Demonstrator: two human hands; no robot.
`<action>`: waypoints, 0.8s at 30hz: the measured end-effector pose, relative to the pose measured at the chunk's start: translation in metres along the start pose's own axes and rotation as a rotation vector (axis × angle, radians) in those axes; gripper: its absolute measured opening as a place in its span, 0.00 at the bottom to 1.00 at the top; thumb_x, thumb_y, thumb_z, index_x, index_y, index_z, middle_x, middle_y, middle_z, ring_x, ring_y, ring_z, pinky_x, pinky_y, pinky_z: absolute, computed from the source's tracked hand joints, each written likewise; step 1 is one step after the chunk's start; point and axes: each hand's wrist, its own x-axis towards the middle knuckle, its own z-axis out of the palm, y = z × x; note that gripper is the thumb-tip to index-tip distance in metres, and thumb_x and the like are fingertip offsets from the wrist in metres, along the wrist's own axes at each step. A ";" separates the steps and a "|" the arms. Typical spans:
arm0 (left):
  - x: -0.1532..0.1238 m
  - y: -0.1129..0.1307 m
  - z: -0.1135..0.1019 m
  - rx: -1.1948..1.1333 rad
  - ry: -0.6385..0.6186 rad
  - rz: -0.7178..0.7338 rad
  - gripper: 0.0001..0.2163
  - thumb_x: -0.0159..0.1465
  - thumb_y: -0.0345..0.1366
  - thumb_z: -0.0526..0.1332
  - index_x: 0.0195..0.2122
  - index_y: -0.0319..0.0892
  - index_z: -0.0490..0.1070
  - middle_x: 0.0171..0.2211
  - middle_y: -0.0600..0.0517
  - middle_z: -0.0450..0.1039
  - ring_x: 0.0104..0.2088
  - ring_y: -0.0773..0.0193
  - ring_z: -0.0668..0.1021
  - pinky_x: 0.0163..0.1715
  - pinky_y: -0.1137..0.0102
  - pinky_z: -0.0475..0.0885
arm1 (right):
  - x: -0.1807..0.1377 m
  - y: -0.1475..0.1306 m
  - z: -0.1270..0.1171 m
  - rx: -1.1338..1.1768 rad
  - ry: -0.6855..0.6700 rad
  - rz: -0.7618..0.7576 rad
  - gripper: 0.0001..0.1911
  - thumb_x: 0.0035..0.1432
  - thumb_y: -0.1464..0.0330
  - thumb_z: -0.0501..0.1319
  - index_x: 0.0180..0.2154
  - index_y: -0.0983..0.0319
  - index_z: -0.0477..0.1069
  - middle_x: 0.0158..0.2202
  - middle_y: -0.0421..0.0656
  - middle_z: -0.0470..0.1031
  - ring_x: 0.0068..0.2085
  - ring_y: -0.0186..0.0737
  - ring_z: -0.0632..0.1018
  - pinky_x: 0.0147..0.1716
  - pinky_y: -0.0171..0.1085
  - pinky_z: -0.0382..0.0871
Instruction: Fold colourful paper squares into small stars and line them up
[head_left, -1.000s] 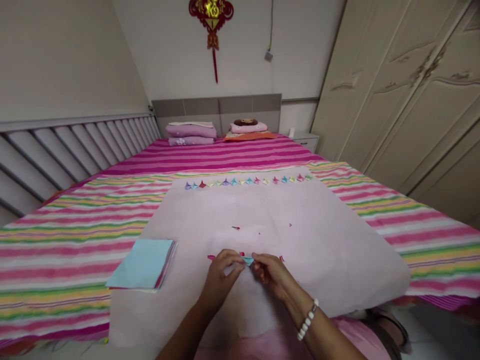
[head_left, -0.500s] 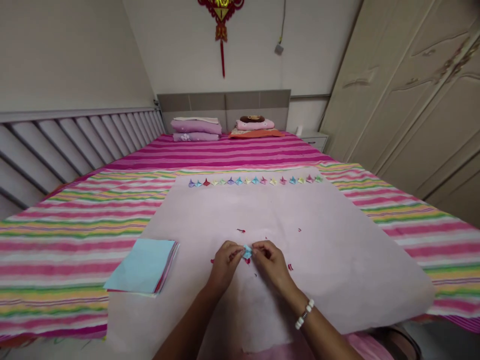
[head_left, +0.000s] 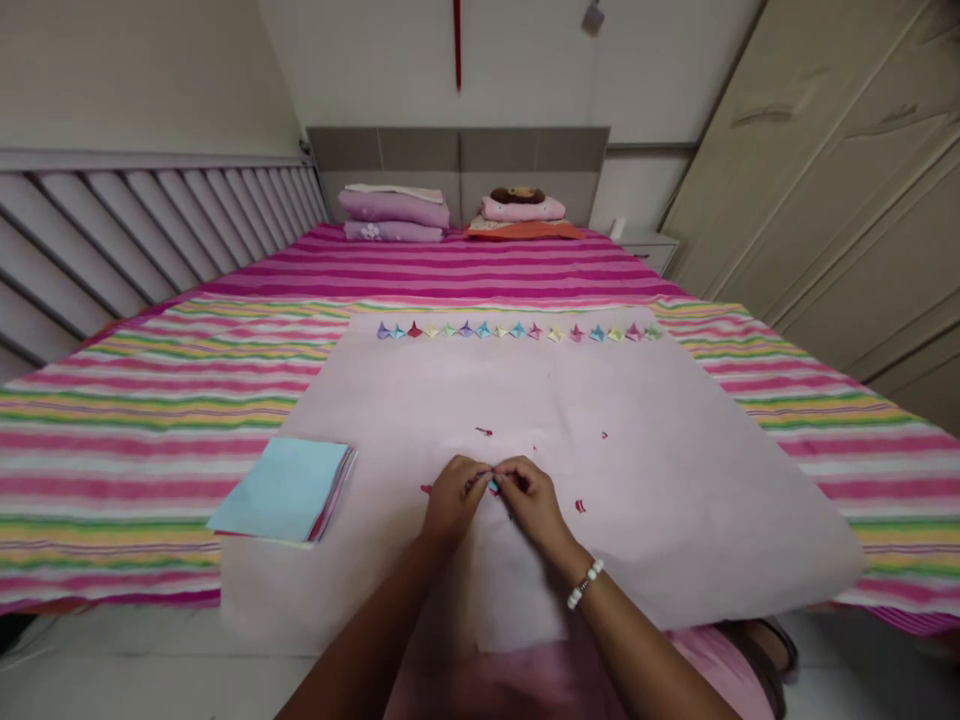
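My left hand (head_left: 455, 497) and my right hand (head_left: 529, 497) meet fingertip to fingertip over a pale pink sheet (head_left: 675, 480) spread on the bed. Both pinch a small folded blue paper piece (head_left: 493, 485), mostly hidden by my fingers. A white bead bracelet (head_left: 585, 583) circles my right wrist. A stack of coloured paper squares (head_left: 283, 490), blue on top, lies to the left of my hands. A row of several small folded paper shapes (head_left: 517, 331) runs along the sheet's far edge.
Tiny red paper scraps (head_left: 579, 506) dot the sheet around my hands. The striped bedspread (head_left: 135, 420) covers the bed. Folded pillows and blankets (head_left: 394, 212) sit at the headboard. A wardrobe (head_left: 840, 190) stands on the right, a slatted rail (head_left: 112, 230) on the left.
My hands have drawn closer together around the blue piece, so less of it shows. The view has tilted downward and slid forward a little.
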 end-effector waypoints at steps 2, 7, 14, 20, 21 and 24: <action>-0.001 0.001 0.002 0.004 0.004 -0.013 0.07 0.60 0.32 0.58 0.32 0.44 0.76 0.30 0.51 0.72 0.34 0.62 0.73 0.35 0.67 0.68 | -0.001 0.005 0.000 0.012 0.004 0.020 0.05 0.51 0.65 0.62 0.28 0.60 0.73 0.28 0.41 0.72 0.31 0.38 0.71 0.32 0.36 0.65; -0.003 0.004 0.004 0.006 0.048 -0.041 0.07 0.60 0.31 0.58 0.31 0.43 0.75 0.31 0.50 0.71 0.33 0.62 0.73 0.34 0.69 0.68 | -0.004 0.009 0.000 0.050 0.027 0.047 0.04 0.51 0.66 0.61 0.28 0.60 0.72 0.27 0.39 0.71 0.30 0.37 0.71 0.31 0.35 0.65; -0.005 0.001 0.000 -0.013 0.120 -0.087 0.06 0.60 0.33 0.57 0.30 0.42 0.73 0.30 0.51 0.71 0.30 0.65 0.73 0.29 0.72 0.67 | -0.008 0.011 0.002 0.094 0.083 0.025 0.02 0.53 0.70 0.58 0.29 0.60 0.69 0.29 0.39 0.69 0.30 0.37 0.70 0.31 0.35 0.64; -0.009 -0.001 0.001 -0.059 0.144 -0.139 0.04 0.59 0.34 0.57 0.30 0.42 0.71 0.29 0.52 0.71 0.28 0.66 0.73 0.28 0.72 0.67 | -0.009 0.009 0.002 0.097 0.119 -0.035 0.04 0.53 0.72 0.56 0.28 0.60 0.69 0.31 0.41 0.70 0.33 0.39 0.71 0.33 0.36 0.65; -0.009 -0.001 0.001 -0.068 0.151 -0.146 0.04 0.59 0.34 0.58 0.30 0.42 0.71 0.29 0.52 0.71 0.28 0.65 0.73 0.28 0.72 0.68 | -0.008 0.008 0.002 0.092 0.123 -0.046 0.05 0.53 0.72 0.56 0.28 0.60 0.69 0.30 0.41 0.70 0.33 0.39 0.72 0.34 0.36 0.65; -0.010 -0.001 0.001 -0.091 0.173 -0.167 0.04 0.58 0.35 0.58 0.30 0.42 0.70 0.27 0.53 0.72 0.27 0.66 0.74 0.27 0.73 0.68 | -0.008 0.006 0.001 0.075 0.129 -0.083 0.07 0.52 0.74 0.55 0.27 0.60 0.71 0.30 0.41 0.70 0.34 0.40 0.72 0.35 0.38 0.66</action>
